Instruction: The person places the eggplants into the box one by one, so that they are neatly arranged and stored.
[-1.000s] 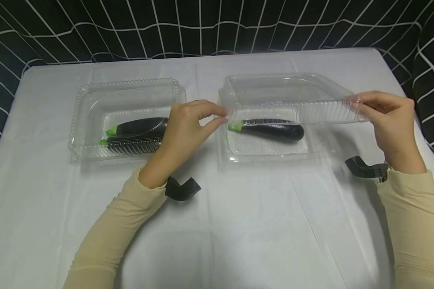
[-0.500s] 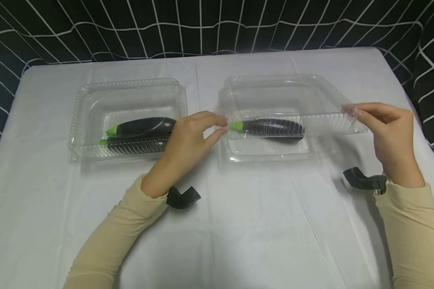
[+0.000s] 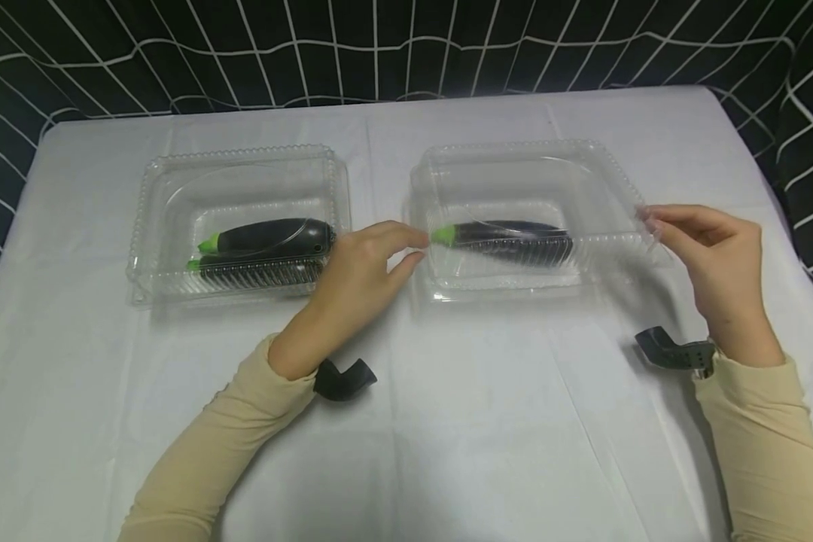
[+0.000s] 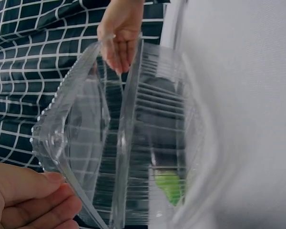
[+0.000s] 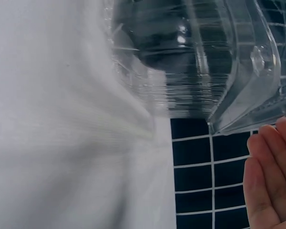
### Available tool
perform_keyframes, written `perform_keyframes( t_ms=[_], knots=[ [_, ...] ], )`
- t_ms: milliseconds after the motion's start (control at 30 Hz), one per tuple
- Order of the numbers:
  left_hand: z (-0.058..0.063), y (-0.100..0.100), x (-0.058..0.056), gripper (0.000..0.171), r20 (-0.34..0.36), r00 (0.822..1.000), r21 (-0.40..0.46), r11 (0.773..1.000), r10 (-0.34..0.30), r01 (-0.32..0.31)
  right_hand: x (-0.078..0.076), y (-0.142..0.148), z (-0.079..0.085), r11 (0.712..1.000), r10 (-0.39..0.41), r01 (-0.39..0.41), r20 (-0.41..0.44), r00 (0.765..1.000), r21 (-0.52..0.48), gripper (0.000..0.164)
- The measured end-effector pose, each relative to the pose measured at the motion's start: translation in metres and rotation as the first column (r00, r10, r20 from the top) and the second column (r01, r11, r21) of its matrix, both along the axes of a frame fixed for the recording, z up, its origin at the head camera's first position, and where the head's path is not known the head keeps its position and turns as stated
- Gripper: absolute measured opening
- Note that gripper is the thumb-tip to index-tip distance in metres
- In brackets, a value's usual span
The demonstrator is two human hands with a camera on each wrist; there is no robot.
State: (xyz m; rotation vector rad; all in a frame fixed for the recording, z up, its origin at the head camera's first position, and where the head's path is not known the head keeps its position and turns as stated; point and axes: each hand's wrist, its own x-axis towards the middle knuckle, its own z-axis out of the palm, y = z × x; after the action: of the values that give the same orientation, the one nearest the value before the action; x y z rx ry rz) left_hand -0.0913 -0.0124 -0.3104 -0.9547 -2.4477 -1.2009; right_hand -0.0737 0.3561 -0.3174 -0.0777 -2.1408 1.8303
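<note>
A clear plastic lid (image 3: 528, 177) is held over the clear plastic container (image 3: 488, 295) on the right, its right side raised and its front wall hanging over the container. Inside lies one dark eggplant (image 3: 508, 235) with a green stem end, seen through the plastic. My left hand (image 3: 359, 282) pinches the lid's left front corner between thumb and fingers. At the opposite corner my right hand (image 3: 718, 260) pinches the lid's edge with thumb and forefinger. In the left wrist view, the eggplant's green end (image 4: 169, 186) shows through ribbed plastic below the lid.
Left of my left hand stands another clear container (image 3: 233, 177), covered, with two eggplants (image 3: 271, 237) in it. Both containers rest on a white cloth-covered table (image 3: 461, 436). Dark fabric with a white grid (image 3: 393, 45) surrounds the far and side edges.
Both hands have lowered toward me, bringing the lid's front edge down across the eggplant. The right hand has also moved slightly left. The left-hand container has stayed put.
</note>
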Motion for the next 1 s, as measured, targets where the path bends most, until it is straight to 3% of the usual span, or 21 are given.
perform_keyframes(
  t_ms=[433, 567, 733, 867, 1000],
  knots=[
    [-0.009, 0.001, 0.004, 0.012, 0.060, 0.998, -0.072, 0.997, 0.003, 0.001, 0.010, -0.001, -0.014, 0.998, 0.051, -0.052, 0.041, 0.998, 0.020, 0.025],
    [-0.011, 0.001, 0.006, 0.012, 0.067, 0.998, -0.060, 0.998, 0.016, -0.012, 0.010, 0.000, -0.017, 0.993, 0.027, -0.034, 0.067, 0.997, 0.115, 0.029],
    [-0.012, -0.005, 0.014, 0.011, 0.121, 0.992, 0.011, 1.000, 0.028, -0.030, 0.011, 0.000, -0.018, 0.962, -0.023, -0.009, 0.113, 0.993, 0.273, 0.029],
    [-0.013, -0.012, 0.023, 0.009, 0.241, 0.970, 0.074, 0.997, 0.005, -0.023, 0.011, 0.001, -0.018, 0.964, -0.017, -0.013, 0.113, 0.993, 0.266, 0.026],
    [-0.012, -0.017, 0.033, 0.006, 0.384, 0.923, 0.116, 0.993, -0.031, -0.015, 0.011, 0.002, -0.018, 0.957, -0.023, -0.013, 0.120, 0.992, 0.288, 0.024]
  ],
)
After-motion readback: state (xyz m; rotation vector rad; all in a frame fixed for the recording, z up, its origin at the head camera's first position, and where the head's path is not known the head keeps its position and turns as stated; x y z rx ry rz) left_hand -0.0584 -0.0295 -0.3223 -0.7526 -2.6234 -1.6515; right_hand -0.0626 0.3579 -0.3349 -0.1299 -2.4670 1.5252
